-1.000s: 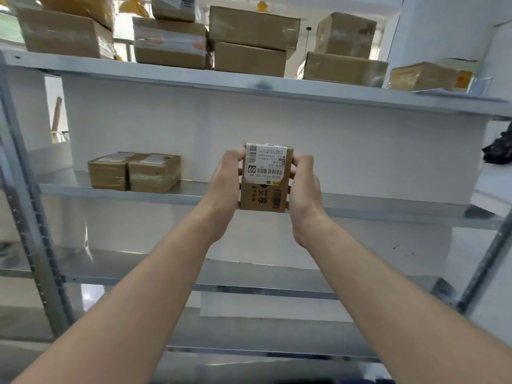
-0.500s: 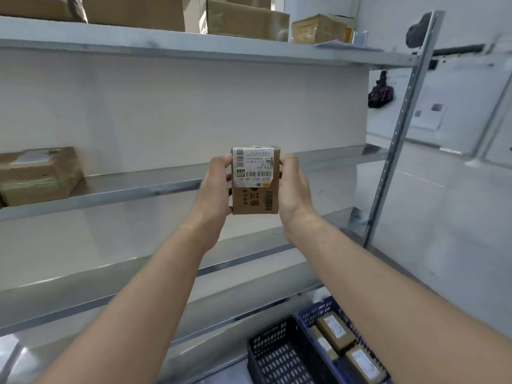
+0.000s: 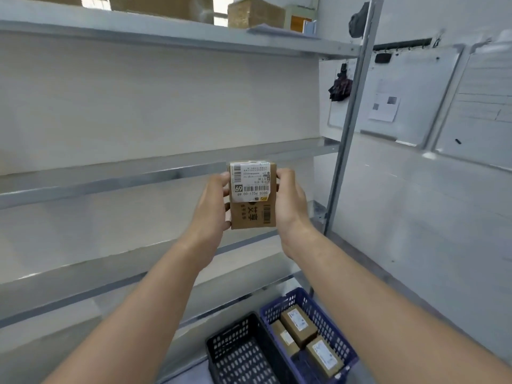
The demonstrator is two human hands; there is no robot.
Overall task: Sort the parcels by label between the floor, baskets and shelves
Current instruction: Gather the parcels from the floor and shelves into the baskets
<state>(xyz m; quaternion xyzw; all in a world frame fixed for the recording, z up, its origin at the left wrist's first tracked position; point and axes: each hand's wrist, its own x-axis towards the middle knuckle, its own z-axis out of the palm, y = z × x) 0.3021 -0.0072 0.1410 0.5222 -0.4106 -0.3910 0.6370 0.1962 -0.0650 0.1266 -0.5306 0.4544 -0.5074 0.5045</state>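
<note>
I'm clamping the parcel (image 3: 252, 195) between my left hand (image 3: 212, 202) and right hand (image 3: 291, 202), reading its label (image 3: 250, 178) — next I'm probably choosing its shelf (image 3: 110, 176) or basket (image 3: 335, 333).

The fingers of the left hand (image 3: 212, 206) and the right hand (image 3: 291, 202) pass behind the parcel (image 3: 252, 195) and are mostly hidden. The fine print on its label is too small to read. The boxes (image 3: 160, 6) on the top shelf (image 3: 166, 31) are blurred and cut off by the upper edge. The black basket (image 3: 238, 353) runs off the bottom edge. In the blue basket (image 3: 279, 307), the labels of the small parcels (image 3: 297, 324) are illegible.
</note>
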